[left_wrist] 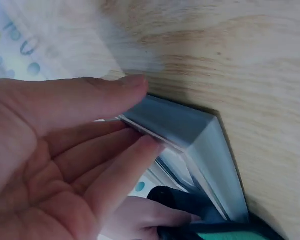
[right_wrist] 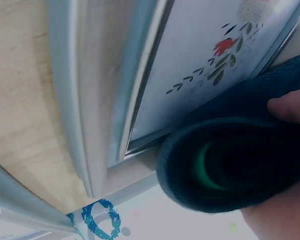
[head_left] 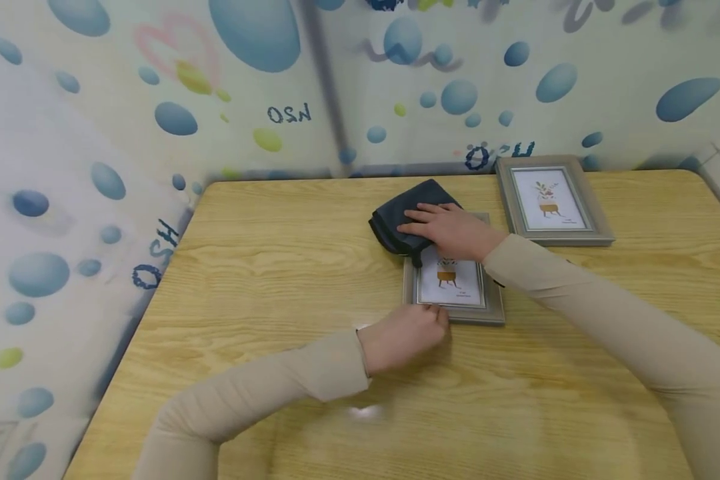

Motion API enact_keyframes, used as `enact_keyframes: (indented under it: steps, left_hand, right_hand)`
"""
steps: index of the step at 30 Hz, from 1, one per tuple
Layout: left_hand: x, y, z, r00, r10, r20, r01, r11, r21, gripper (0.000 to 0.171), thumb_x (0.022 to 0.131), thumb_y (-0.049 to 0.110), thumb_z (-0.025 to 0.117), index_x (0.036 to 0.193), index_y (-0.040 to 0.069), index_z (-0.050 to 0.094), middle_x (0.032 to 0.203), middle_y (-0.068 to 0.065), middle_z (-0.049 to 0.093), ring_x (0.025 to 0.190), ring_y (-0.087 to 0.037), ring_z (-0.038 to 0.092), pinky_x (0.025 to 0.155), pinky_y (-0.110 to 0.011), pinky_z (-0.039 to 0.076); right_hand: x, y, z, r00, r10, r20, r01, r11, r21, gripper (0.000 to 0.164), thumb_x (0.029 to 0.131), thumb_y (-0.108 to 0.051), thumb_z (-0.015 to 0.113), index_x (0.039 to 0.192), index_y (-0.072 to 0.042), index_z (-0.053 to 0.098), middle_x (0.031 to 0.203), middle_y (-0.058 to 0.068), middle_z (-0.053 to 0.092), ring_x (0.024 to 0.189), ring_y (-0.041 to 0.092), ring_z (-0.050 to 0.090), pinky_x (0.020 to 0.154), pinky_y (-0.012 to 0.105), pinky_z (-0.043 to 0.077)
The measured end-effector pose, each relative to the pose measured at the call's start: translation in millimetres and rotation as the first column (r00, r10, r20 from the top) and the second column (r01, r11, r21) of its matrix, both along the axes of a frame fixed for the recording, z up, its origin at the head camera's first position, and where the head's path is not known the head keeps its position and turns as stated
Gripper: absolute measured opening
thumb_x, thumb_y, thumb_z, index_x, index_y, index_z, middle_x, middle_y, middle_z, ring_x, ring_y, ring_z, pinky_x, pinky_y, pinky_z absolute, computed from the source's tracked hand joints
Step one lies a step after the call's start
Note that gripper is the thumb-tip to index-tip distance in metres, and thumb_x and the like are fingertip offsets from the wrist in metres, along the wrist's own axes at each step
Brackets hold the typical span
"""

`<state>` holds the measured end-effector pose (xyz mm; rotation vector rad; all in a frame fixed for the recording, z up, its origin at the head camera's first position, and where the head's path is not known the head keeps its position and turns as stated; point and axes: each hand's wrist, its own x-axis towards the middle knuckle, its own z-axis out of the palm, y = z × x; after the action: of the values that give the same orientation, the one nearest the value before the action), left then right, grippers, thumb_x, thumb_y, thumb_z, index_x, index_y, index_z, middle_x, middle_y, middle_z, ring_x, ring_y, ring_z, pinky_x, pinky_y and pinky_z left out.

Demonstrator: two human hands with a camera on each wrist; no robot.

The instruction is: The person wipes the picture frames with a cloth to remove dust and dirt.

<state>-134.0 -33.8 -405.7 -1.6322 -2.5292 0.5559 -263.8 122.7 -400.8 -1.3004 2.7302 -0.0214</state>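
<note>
In the head view, a grey picture frame with a potted-plant print lies on the table. My left hand pinches its near edge, the thumb on the outer side and fingers on the front face in the left wrist view, where the frame shows its corner. My right hand holds a folded dark navy cloth over the frame's far part, fingers spread across it. The right wrist view shows the cloth looped between thumb and fingers, green inside, beside the print's red flower. The cloth hides the frame's far left corner.
A second, similar picture frame lies at the back right, close to the table's far edge. The wooden table meets a wall covering with blue and green spots behind and at the left.
</note>
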Motion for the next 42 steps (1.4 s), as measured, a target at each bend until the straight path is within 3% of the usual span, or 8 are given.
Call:
enact_keyframes:
  steps: [6, 12, 15, 24, 28, 31, 35, 42]
  left_hand:
    - [-2.2, -8.4, -3.5, 0.998, -0.043, -0.036, 0.045, 0.998, 0.051, 0.020, 0.095, 0.005, 0.053, 0.112, 0.005, 0.063, 0.098, -0.003, 0.066, 0.089, -0.011, 0.063, 0.069, -0.021, 0.053]
    - [-4.5, -17.3, 0.4, 0.998, -0.054, 0.019, 0.053, 0.996, 0.077, 0.015, 0.095, 0.005, 0.056, 0.106, 0.009, 0.066, 0.094, 0.001, 0.063, 0.083, -0.009, 0.061, 0.064, -0.021, 0.052]
    - [-4.7, -19.0, 1.1, 0.998, -0.051, 0.019, 0.050, 0.996, 0.070, 0.013, 0.093, 0.005, 0.058, 0.099, 0.010, 0.068, 0.088, 0.002, 0.063, 0.078, -0.009, 0.061, 0.060, -0.022, 0.052]
    - [-4.0, -16.4, -4.1, 0.998, -0.043, -0.035, 0.044, 0.998, 0.053, 0.015, 0.092, 0.003, 0.060, 0.096, 0.011, 0.071, 0.083, 0.002, 0.065, 0.073, -0.008, 0.061, 0.057, -0.021, 0.051]
    - [-2.1, -13.4, -5.7, 0.997, -0.032, -0.067, 0.037, 0.997, 0.068, 0.016, 0.091, 0.002, 0.059, 0.094, 0.011, 0.072, 0.081, 0.001, 0.065, 0.070, -0.008, 0.061, 0.054, -0.020, 0.051]
    - [-0.3, -11.2, -6.4, 0.995, -0.034, -0.095, 0.041, 0.996, 0.075, 0.017, 0.090, 0.002, 0.058, 0.091, 0.011, 0.072, 0.078, 0.001, 0.064, 0.068, -0.008, 0.060, 0.052, -0.020, 0.050]
    - [1.4, -10.7, -6.1, 0.994, -0.033, -0.105, 0.040, 0.997, 0.064, 0.018, 0.090, 0.002, 0.057, 0.089, 0.012, 0.072, 0.076, 0.001, 0.063, 0.069, -0.010, 0.059, 0.052, -0.021, 0.050]
    - [2.6, -12.7, -4.3, 0.994, -0.048, -0.100, 0.051, 0.998, 0.021, 0.018, 0.095, 0.005, 0.055, 0.092, 0.010, 0.072, 0.080, -0.001, 0.062, 0.072, -0.011, 0.059, 0.057, -0.021, 0.050]
  right_hand:
    - [5.9, -5.1, 2.3, 0.989, 0.115, 0.091, -0.113, 0.993, -0.021, 0.056, 0.086, 0.009, 0.058, 0.138, -0.012, 0.053, 0.148, 0.013, 0.040, 0.139, 0.037, 0.028, 0.107, 0.059, 0.026]
    - [22.6, -13.3, 5.4, 0.970, 0.222, 0.098, -0.219, 0.975, -0.046, 0.048, 0.086, 0.009, 0.053, 0.128, -0.012, 0.061, 0.137, 0.015, 0.052, 0.132, 0.037, 0.039, 0.106, 0.057, 0.028]
    - [20.4, -10.6, 5.3, 0.980, 0.177, 0.086, -0.172, 0.983, -0.060, 0.046, 0.086, 0.007, 0.054, 0.127, -0.011, 0.062, 0.133, 0.015, 0.054, 0.128, 0.037, 0.043, 0.105, 0.056, 0.030]
    - [-16.7, 6.2, -2.1, 0.997, -0.063, 0.053, 0.065, 0.997, -0.043, 0.044, 0.088, 0.004, 0.055, 0.129, -0.010, 0.060, 0.134, 0.016, 0.053, 0.129, 0.039, 0.041, 0.103, 0.059, 0.031]
    - [-29.4, 6.2, -0.8, 0.990, -0.108, 0.087, 0.113, 0.992, -0.053, 0.042, 0.087, 0.004, 0.055, 0.127, -0.008, 0.061, 0.132, 0.017, 0.053, 0.124, 0.042, 0.044, 0.100, 0.057, 0.036]
    - [-31.4, 4.8, -0.1, 0.990, -0.089, 0.109, 0.093, 0.995, -0.033, 0.041, 0.088, 0.004, 0.054, 0.127, -0.008, 0.061, 0.131, 0.017, 0.053, 0.122, 0.043, 0.044, 0.097, 0.054, 0.039]
    - [-21.9, -0.3, 0.3, 0.995, -0.010, 0.096, 0.009, 1.000, 0.010, 0.041, 0.088, 0.003, 0.055, 0.126, -0.011, 0.061, 0.130, 0.016, 0.054, 0.120, 0.041, 0.045, 0.096, 0.053, 0.041]
    - [18.0, -27.1, 9.7, 0.983, 0.135, 0.121, -0.144, 0.987, 0.065, 0.036, 0.090, -0.002, 0.057, 0.122, -0.017, 0.064, 0.121, 0.009, 0.058, 0.112, 0.037, 0.050, 0.095, 0.055, 0.040]
